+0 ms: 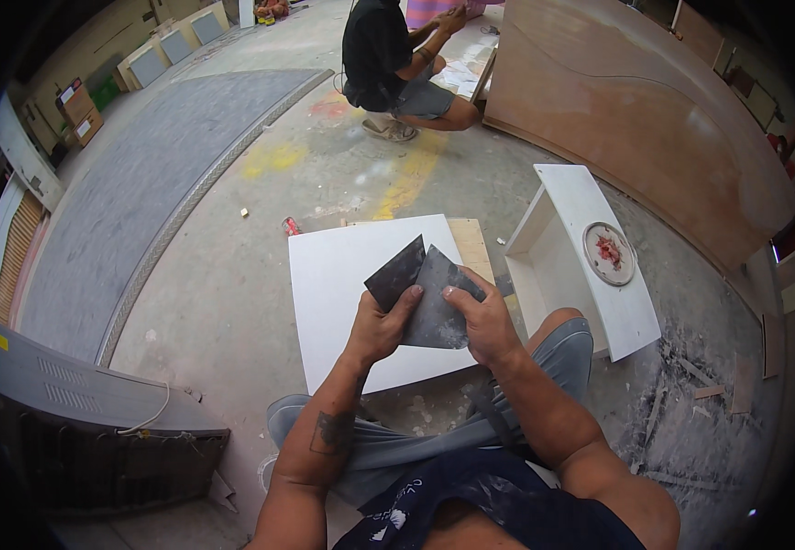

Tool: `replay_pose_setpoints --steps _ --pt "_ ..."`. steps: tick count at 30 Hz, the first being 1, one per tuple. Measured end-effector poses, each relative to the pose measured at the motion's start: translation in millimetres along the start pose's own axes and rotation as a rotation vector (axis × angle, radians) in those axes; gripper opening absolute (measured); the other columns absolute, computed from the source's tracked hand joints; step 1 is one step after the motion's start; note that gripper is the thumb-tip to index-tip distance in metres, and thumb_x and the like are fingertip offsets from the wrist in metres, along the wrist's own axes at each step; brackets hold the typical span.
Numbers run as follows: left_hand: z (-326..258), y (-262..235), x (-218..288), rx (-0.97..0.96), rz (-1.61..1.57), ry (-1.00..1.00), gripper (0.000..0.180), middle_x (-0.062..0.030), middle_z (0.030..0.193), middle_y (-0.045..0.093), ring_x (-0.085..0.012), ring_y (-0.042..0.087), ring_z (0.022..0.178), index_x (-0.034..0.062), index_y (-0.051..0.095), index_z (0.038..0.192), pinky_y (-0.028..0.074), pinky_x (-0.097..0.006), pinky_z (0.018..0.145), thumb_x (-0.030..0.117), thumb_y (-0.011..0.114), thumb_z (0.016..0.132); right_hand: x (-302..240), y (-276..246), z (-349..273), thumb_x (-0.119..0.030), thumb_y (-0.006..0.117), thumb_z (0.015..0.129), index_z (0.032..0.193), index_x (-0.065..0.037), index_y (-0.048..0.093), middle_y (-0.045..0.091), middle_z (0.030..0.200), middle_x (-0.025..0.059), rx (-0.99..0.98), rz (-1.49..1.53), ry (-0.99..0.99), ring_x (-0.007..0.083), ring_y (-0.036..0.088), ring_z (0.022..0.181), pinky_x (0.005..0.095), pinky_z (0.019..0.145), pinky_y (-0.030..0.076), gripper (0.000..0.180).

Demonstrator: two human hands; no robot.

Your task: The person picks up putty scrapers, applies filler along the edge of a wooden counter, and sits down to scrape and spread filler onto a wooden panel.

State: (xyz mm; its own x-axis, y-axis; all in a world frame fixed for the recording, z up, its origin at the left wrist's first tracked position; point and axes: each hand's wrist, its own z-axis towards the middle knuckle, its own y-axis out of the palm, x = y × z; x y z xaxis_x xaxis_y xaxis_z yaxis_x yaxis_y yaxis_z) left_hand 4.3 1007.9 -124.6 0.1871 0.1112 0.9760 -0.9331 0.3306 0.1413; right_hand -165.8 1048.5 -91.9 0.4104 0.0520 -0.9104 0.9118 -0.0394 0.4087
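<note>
Two thin, dark grey flat pieces meet in front of me, smudged with pale dust; they look like sandpaper, but whether they are separate or one folded sheet I cannot tell. My left hand (382,321) is closed on the left dark sheet (395,272), thumb on top. The right dark sheet (436,316) overlaps it and is gripped by my right hand (484,316), its thumb pressing the face. Both are held above a white square board (333,302) lying on the floor.
A white open-fronted box (558,206) stands at the right, carrying a round lid (596,264) with reddish material. Beyond, a person (388,64) squats beside a large brown panel (599,101). A grey machine casing (95,394) is at the lower left; wood scraps (709,391) lie right.
</note>
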Motion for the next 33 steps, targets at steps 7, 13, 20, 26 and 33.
replay_pose_setpoints --steps 7,13,20,26,33 --pt "-4.4 -0.6 5.7 -0.068 0.076 -0.067 0.038 -0.0061 0.106 0.068 -0.0106 0.061 0.093 -0.0028 0.060 0.125 0.051 -0.027 0.081 0.026 0.064 0.100 -1.8 -4.2 -4.4 -0.008 0.057 0.094 0.123 0.010 0.059 0.067 0.101 0.0098 -0.031 -0.052 -0.001 0.0123 0.064 0.086 0.0247 0.076 0.054 0.034" --pt "-5.4 -6.1 2.5 -0.138 0.153 -0.100 0.037 -0.0045 0.100 0.067 -0.0108 0.059 0.090 -0.0021 0.061 0.121 0.050 -0.027 0.078 0.029 0.062 0.101 -5.7 -8.0 -5.6 -0.009 0.057 0.094 0.125 0.011 0.058 0.068 0.099 0.0098 -0.074 -0.206 -0.021 0.0115 0.064 0.084 0.0240 0.073 0.053 0.037" --pt "-7.4 -0.6 6.9 -0.202 0.117 -0.153 0.034 -0.0049 0.099 0.066 -0.0106 0.059 0.089 -0.0018 0.061 0.118 0.051 -0.028 0.079 0.028 0.061 0.102 -13.7 -18.3 -6.7 -0.009 0.058 0.094 0.125 0.011 0.058 0.068 0.102 0.0109 -0.113 -0.210 0.082 0.0126 0.065 0.087 0.0249 0.075 0.054 0.037" --pt "-3.0 -6.9 -10.4 -0.181 -0.071 -0.195 0.034 -0.0167 0.120 0.067 -0.0193 0.066 0.104 -0.0054 0.059 0.127 0.056 -0.036 0.082 0.016 0.061 0.101 -6.8 -65.3 -21.8 -0.005 0.060 0.092 0.128 0.010 0.056 0.069 0.102 0.0116 0.034 -0.052 0.059 0.0153 0.068 0.086 0.0267 0.077 0.057 0.040" --pt "-13.0 40.5 -24.1 -0.479 0.880 0.345 0.054 -0.0138 0.122 0.063 -0.0335 0.064 0.105 0.0131 0.057 0.136 0.054 -0.042 0.087 0.002 0.064 0.083 13.8 -110.7 -35.0 -0.005 0.059 0.092 0.125 0.009 0.058 0.070 0.097 0.0103 0.250 -0.164 0.104 0.0136 0.068 0.081 0.0266 0.074 0.056 0.036"
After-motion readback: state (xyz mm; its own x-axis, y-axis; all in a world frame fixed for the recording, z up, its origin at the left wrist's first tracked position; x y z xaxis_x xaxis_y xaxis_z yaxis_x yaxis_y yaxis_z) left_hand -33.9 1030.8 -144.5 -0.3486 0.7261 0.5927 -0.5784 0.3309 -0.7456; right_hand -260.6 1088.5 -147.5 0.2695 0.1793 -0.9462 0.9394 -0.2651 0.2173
